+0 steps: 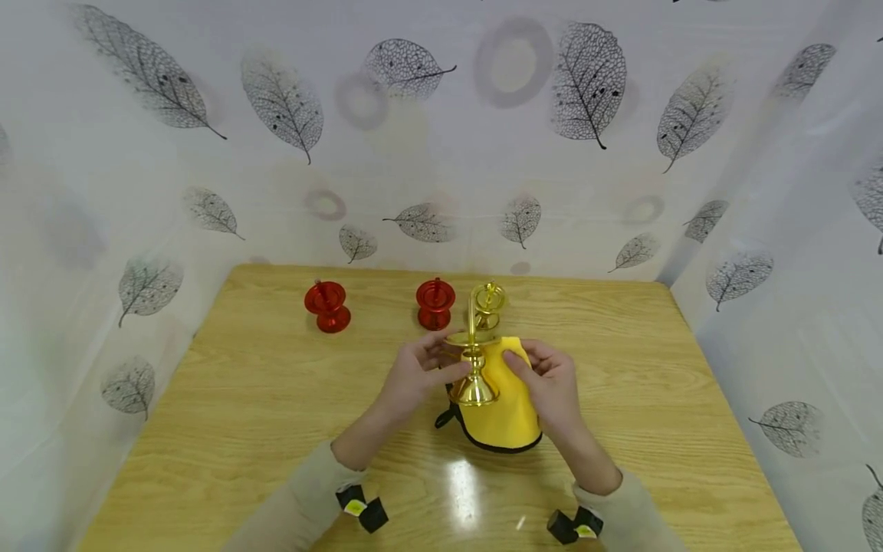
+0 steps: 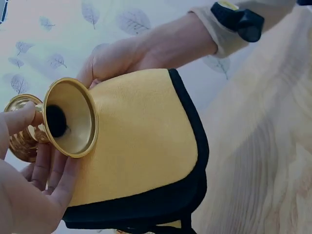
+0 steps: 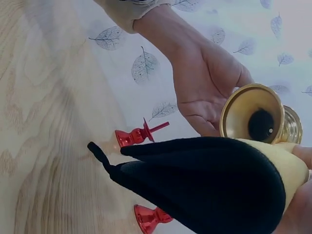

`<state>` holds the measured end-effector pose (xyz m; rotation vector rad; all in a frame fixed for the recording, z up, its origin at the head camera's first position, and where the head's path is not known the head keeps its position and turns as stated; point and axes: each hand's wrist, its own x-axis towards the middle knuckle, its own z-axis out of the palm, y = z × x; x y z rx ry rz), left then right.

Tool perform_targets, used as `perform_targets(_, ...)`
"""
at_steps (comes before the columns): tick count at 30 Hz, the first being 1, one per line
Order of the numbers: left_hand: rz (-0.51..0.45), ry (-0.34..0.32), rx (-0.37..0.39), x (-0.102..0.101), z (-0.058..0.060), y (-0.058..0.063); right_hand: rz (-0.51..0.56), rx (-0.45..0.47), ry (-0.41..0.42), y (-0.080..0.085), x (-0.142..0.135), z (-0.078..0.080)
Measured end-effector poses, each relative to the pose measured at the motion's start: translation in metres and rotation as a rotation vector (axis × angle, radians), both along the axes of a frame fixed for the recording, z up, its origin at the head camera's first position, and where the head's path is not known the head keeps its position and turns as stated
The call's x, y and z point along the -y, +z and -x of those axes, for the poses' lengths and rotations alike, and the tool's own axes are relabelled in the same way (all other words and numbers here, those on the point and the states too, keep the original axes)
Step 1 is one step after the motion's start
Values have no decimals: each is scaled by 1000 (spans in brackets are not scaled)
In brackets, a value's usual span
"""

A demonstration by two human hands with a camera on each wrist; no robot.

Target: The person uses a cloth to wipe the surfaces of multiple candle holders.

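Note:
A shiny gold candle holder [image 1: 476,389], with a round dish and an upright spike, is held by its stem in my left hand [image 1: 412,377]. My right hand [image 1: 556,383] pinches the narrow upper end of a yellow cloth mitt [image 1: 507,425] with black trim and a hanging loop, thumb on the front. The mitt is right beside the holder and behind it, above the table. In the left wrist view the holder's hollow base [image 2: 83,117] faces the camera, overlapping the mitt. The right wrist view shows the mitt's dark opening [image 3: 214,180].
Along the back of the wooden table [image 1: 276,429] stand a red candle holder [image 1: 328,307] at left, another red holder [image 1: 435,305] near the middle, and a gold one [image 1: 488,307] beside it. Leaf-patterned curtains [image 1: 441,153] hang behind and at both sides.

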<state>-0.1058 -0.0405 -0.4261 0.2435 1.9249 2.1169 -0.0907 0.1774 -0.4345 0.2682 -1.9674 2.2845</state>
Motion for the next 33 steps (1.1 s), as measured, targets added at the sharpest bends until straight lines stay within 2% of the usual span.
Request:
perform_targets(3, -6, -36, 11, 0, -1, 2, 22, -4, 32, -1, 2, 0)
perform_targets(6, 8, -32, 4, -1, -2, 2, 6, -33, 15, -1, 4, -1)
perform_targets(16, 104, 68, -64, -2, 0, -2, -264, -264, -149, 2, 20, -10)
perform_targets(19, 150, 117, -102, -3, 0, -4, -309, -316, -174, 2, 25, -16)
perform_targets(23, 177, 162, -123, -3, 1, -8, -363, -378, -163, 4, 31, -24)
perform_targets(26, 181, 169, -133, -2, 2, -10, -382, -414, -156, 5, 33, -28)
perform_targets(33, 144, 145, -107, -1, 0, -7, -344, -440, -226, 4, 32, -25)
